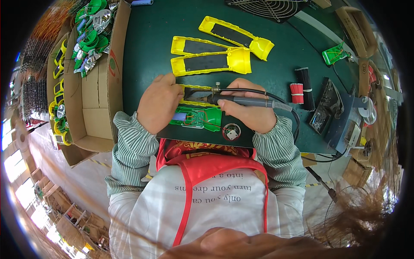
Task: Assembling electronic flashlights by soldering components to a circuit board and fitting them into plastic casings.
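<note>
My right hand (254,113) is closed around a soldering iron (252,101) with a dark grey handle, its cable trailing to the right. The iron's tip is over a yellow plastic housing half (199,103) with a dark panel inside. My left hand (158,103) is closed on the left end of that housing; its fingertips are partly hidden. Just below lies a green housing half (214,126) with a circuit board (196,118), a blue-purple battery cell (179,116) and thin red wires. A small round part (232,131) sits at its right, by the table's near edge.
Beyond my hands lie three more yellow housing halves (239,60). At left stands a cardboard box (95,125) with green assemblies (89,39). To the right are red (296,93) and black wire bundles (304,82), a black tray (328,103) and a green assembly (333,55).
</note>
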Demonstrator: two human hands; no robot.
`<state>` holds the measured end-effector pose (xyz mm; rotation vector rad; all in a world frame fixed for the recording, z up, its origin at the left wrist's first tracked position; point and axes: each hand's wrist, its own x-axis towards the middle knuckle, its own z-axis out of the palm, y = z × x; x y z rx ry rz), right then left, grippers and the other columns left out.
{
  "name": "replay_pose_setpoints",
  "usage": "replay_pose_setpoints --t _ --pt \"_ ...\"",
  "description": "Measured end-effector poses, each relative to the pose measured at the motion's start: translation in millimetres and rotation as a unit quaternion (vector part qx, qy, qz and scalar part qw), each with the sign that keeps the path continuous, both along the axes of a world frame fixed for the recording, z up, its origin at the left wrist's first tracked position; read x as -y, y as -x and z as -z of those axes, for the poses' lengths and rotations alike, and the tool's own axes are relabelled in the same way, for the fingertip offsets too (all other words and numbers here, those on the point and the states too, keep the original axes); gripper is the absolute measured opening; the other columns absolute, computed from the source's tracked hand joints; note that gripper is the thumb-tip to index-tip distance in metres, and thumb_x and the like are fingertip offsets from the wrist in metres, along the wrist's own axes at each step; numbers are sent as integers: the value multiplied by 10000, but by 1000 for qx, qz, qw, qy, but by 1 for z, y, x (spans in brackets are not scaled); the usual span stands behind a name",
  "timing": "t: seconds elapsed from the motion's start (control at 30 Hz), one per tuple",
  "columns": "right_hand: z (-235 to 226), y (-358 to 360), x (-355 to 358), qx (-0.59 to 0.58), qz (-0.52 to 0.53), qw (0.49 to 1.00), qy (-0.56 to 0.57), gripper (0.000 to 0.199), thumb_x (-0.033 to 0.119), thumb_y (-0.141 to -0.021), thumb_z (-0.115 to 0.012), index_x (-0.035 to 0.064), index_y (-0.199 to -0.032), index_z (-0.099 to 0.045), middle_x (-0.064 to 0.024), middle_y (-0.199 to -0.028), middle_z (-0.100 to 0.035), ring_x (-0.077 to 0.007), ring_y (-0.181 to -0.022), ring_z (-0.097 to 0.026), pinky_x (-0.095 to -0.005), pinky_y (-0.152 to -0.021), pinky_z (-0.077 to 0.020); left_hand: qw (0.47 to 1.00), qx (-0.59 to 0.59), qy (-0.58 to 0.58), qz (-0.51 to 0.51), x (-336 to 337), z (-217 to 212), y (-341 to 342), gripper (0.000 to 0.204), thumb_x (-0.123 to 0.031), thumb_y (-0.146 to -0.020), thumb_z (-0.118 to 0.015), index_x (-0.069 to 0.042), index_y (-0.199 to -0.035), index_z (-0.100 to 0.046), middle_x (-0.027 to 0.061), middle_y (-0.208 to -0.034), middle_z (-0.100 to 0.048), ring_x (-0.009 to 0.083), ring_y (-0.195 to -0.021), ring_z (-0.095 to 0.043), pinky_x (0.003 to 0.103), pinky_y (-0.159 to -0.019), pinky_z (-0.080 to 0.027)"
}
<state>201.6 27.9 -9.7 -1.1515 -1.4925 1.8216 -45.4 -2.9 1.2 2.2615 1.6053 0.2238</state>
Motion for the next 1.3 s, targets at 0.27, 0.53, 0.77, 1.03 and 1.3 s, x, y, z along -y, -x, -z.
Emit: replay_pose_setpoints --t 0.27,0.53,0.77,1.03,1.3 --pt "-3 -2 1 -8 -17 1000 1 222 72 -789 -754 -4 -927 -597 -77 -854 -691 -104 -818 -664 -243 -701 -540 1000 -1 -1 4 0 0 1 82 -65 -785 -661 -6 -841 -654 135 -848 -514 328 -874 -546 422 -766 -457" --pt "-15 -11 2 -17 35 998 -53 204 79 -796 -751 -8 -922 -617 -72 -855 -697 -110 -808 -673 -241 -702 -540 1000 2 1 1 0 0 1 88 -63 -784 -668 -7 -850 -660 135 -855 -518 327 -885 -547 420 -773 -458" --pt "-17 -19 5 -5 48 997 -68 208 50 -788 -754 -38 -916 -615 -78 -815 -692 -108 -758 -667 -227 -666 -533 1000 8 11 4 -2 -1 2 89 -61 -781 -668 -4 -848 -659 138 -850 -520 328 -881 -546 422 -774 -456" --pt "-22 -26 8 -20 58 997 -38 204 45 -801 -734 -34 -933 -600 -105 -823 -709 -111 -748 -677 -217 -648 -541 1000 12 18 1 -2 -2 3 92 -75 -789 -673 0 -839 -657 138 -839 -514 323 -869 -539 416 -765 -448" --pt "-21 -36 14 -20 71 996 -40 207 44 -811 -724 -28 -953 -592 -113 -835 -712 -114 -724 -677 -216 -627 -549 1000 16 22 -2 -2 0 5 100 -88 -793 -680 3 -828 -656 138 -825 -510 316 -865 -538 411 -762 -443"
